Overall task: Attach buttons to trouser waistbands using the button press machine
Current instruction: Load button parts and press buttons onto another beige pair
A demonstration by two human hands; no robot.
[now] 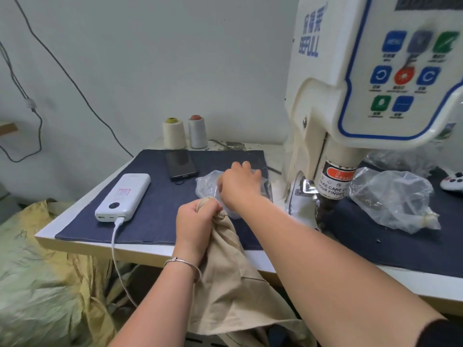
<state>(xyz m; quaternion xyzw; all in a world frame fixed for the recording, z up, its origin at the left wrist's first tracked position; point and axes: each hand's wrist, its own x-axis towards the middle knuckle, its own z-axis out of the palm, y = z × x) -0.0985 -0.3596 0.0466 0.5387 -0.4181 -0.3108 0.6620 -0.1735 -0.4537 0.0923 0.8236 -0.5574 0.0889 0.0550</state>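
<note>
Beige trousers point(233, 279) bunched in left hand point(194, 221), fingers curled tight round waistband. Right hand point(239, 185) dug into plastic bag point(208, 186), fingertips hidden, grip unclear. Button-fetching step, probably. Next: button carried to press point(330, 181) beyond fingers.

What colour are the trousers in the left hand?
Beige/khaki, plain: trousers gripped by the left hand, head view.
</note>
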